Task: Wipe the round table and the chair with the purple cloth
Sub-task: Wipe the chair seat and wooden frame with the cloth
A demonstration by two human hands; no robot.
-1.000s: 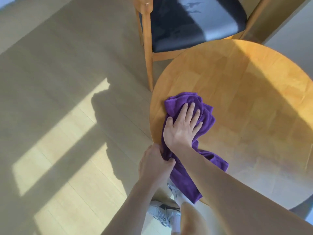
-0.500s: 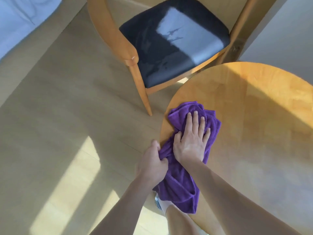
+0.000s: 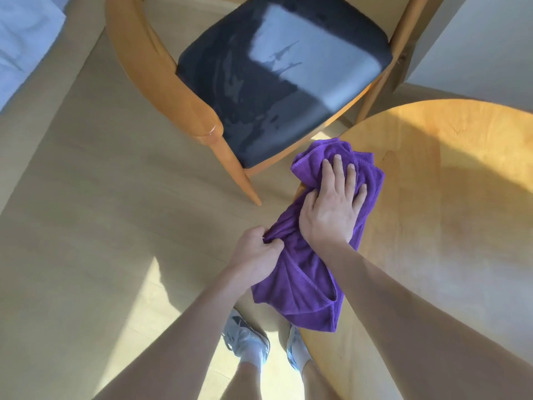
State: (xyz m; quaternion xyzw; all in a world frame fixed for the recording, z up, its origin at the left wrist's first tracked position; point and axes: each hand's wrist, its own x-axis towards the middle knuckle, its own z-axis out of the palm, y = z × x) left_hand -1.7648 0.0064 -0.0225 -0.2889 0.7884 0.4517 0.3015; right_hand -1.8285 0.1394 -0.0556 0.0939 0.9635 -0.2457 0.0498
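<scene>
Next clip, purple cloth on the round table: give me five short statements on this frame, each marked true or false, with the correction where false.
1. The right hand lies flat on the purple cloth, fingers straight. True.
2. The left hand rests open on the floor. False: it pinches a bunched fold of the cloth beside the table's edge.
3. Part of the cloth hangs past the edge of the round table. True.
4. The cloth lies on the seat of the chair. False: the dark seat holds no cloth.
5. A cup stands on the table. False: only the cloth and the hand show on it.
</scene>
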